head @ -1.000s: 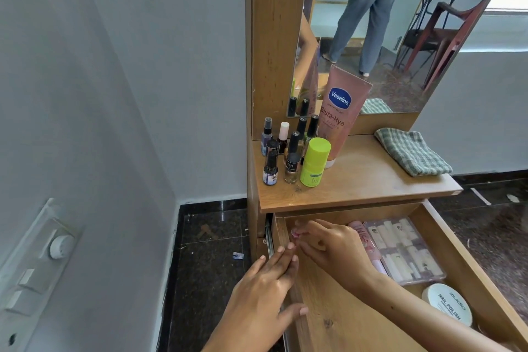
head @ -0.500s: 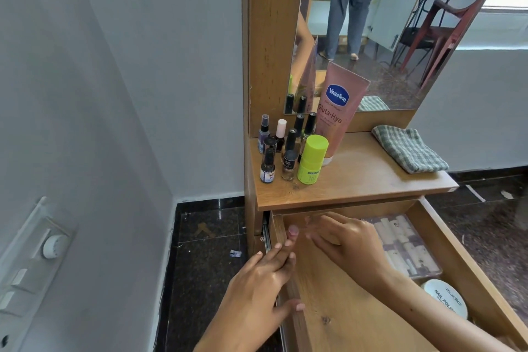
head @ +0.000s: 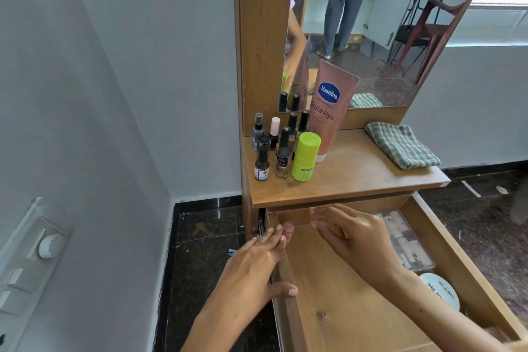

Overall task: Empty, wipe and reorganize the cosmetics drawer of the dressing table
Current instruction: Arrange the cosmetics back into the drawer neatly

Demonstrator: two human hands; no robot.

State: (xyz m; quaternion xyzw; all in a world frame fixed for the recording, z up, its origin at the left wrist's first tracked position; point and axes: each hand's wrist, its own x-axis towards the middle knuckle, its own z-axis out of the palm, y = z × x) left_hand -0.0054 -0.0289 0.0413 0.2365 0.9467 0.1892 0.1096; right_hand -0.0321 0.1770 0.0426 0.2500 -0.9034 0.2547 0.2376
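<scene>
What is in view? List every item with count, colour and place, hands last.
Pink Vaseline lotion tube: one, pink, tabletop, against the mirror.
Lime-green plastic bottle: one, lime green, tabletop front left.
Small dark-capped cosmetic bottles: about seven, mostly black caps, one white, tabletop left.
Green checked folded cloth: one, green and white, tabletop right.
Wooden open drawer: one, brown, below the tabletop.
Clear plastic nail-tip box: one, transparent, drawer right.
White round nail polish tub: one, white, drawer right, nearer.
Left hand: on the drawer's left wall.
Right hand: inside the drawer, blurred.

Open drawer (head: 471, 260), left hand (head: 254, 263) gripping its side, right hand (head: 357, 237) inside, bottles (head: 281, 148) on top.
</scene>
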